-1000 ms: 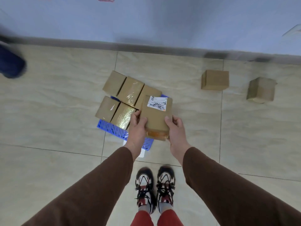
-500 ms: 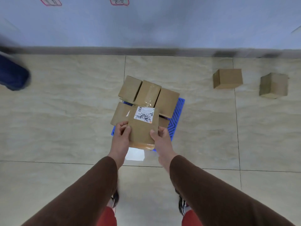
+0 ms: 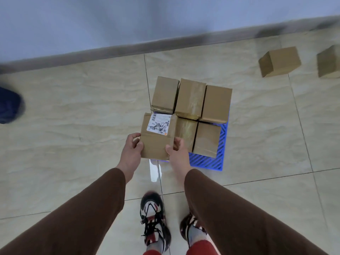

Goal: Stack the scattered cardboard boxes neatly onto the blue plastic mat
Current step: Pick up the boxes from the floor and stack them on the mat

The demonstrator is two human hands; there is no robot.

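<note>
You had brought the labelled box [image 3: 157,137] down to the mat's near-left corner, both hands — left [image 3: 131,150], right [image 3: 176,150] — clasping its sides to square it beside five boxes [image 3: 191,100] on the blue mat [image 3: 207,161], mid-frame; two stray boxes [image 3: 279,61] waited upper right.

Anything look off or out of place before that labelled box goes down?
Two cardboard boxes sit off the blue mat, on the floor near the wall at far right. The labelled box, held by left hand and right hand, sits slightly skewed against the front row.
</note>
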